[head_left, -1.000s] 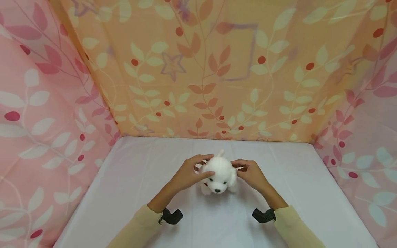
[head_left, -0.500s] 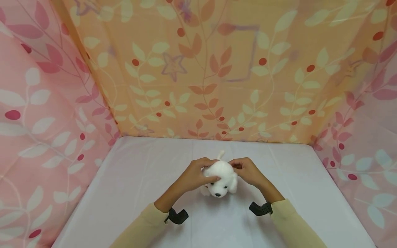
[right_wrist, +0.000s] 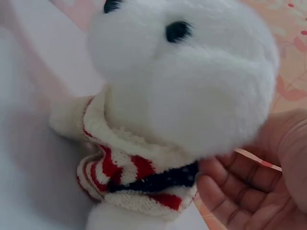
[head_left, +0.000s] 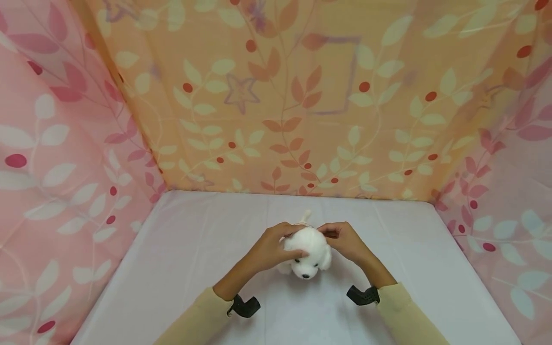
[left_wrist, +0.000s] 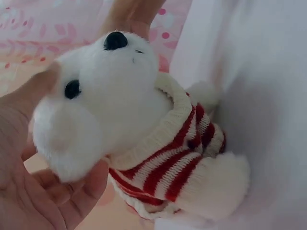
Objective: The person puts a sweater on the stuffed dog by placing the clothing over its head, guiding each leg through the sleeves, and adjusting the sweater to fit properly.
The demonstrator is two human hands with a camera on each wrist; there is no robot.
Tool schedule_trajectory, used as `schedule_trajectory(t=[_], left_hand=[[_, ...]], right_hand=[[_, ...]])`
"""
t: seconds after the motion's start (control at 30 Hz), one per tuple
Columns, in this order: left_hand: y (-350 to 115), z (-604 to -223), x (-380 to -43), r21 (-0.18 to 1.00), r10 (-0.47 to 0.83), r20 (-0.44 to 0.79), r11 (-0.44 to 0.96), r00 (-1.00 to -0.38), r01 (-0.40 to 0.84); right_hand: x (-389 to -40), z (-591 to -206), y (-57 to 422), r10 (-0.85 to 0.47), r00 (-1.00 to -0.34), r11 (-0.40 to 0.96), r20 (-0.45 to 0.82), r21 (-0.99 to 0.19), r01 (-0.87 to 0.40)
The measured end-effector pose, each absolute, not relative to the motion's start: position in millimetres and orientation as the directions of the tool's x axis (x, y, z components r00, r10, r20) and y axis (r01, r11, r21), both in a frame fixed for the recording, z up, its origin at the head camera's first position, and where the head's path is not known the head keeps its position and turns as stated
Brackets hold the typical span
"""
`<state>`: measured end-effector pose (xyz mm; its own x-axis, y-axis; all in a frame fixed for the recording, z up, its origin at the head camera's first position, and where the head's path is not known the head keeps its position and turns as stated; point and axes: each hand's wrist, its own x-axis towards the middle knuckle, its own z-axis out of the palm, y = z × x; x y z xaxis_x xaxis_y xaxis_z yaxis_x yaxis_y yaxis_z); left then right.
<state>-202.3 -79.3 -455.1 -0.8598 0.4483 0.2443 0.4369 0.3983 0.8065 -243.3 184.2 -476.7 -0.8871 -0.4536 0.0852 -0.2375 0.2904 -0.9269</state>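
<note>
A white plush dog (head_left: 307,247) faces me on the white table, its tail up behind it. Its knitted sweater (left_wrist: 165,165) has red and cream stripes, with a dark blue patch in the right wrist view. My left hand (head_left: 275,247) holds the dog's head from the left. The thumb lies over the brow, and the other fingers curl behind the floppy ear and touch the sweater. My right hand (head_left: 346,241) is at the back of the neck on the other side. Its curled fingers (right_wrist: 218,191) meet the sweater's edge; its thumb is hidden behind the head.
The white tabletop (head_left: 207,215) runs back to an orange leaf-patterned curtain (head_left: 267,120). Pink leaf-patterned cloth (head_left: 77,191) walls the left side, and similar cloth (head_left: 509,201) the right. Black wrist cameras (head_left: 245,305) sit at both cuffs.
The dog's head has shifted slightly towards me. My left hand moved right, its thumb further across the brow. The right hand moved a little inward, behind the neck.
</note>
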Motion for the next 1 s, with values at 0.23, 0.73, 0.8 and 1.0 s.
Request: schedule_trajectory(t=[0.23,0.73,0.8,1.0], left_hand=[[-99.9,-472.9,-212.5,0.953,0.359,0.124,0.218,-0.925,0.212],[-94.3,-486.8,-230.7,0.825,0.431,0.158,0.436,-0.888,0.359],[-93.0,-486.2,-230.0,0.805,0.438,0.179,0.449,-0.881,0.388],[-93.8,-493.7,-224.4,0.849,0.342,0.251,0.371,-0.906,0.375]], right_hand=[[-213.9,-457.3,184.4,-0.34,-0.903,0.38,0.265,-0.839,-0.389],[-196.6,-447.6,158.9,-0.454,-0.832,0.412,0.318,-0.754,-0.512],[-195.8,-446.7,157.8,-0.44,-0.838,0.412,0.321,-0.757,-0.507],[-196.9,-447.1,155.7,-0.403,-0.847,0.44,0.346,-0.738,-0.511]])
